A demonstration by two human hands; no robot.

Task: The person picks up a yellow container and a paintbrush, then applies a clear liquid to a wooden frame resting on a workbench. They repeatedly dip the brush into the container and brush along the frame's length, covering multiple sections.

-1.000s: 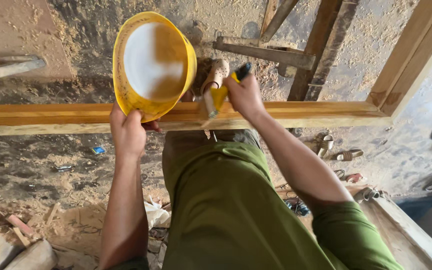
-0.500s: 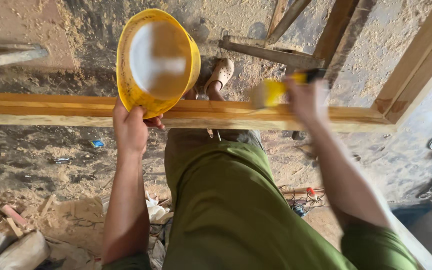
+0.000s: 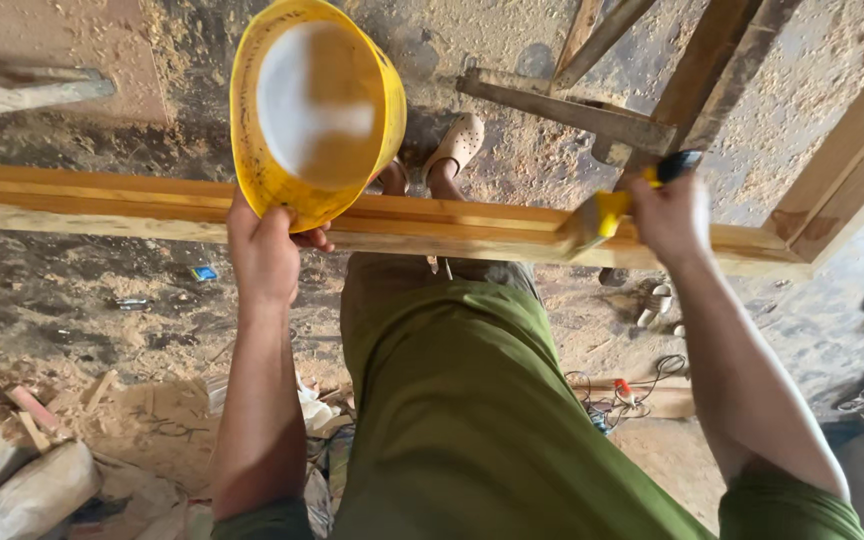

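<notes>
bright daylight, soft shadows, slight motion blur.

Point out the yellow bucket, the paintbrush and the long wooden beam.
yellow bucket (image 3: 282, 195), head view, on its near outer wall.
paintbrush (image 3: 607, 212), head view, on its yellow ferrule.
long wooden beam (image 3: 102, 200), head view, on its bare top face, left stretch.

A round yellow plastic bowl (image 3: 317, 110) sits in the upper middle-left of the frame, tilted so its open mouth faces the camera, its inside smeared pale. A yellow-and-black-handled brush (image 3: 620, 205) lies right of centre, blurred, its head against the long varnished wooden beam (image 3: 102, 200) that crosses the frame from left to right.
</notes>
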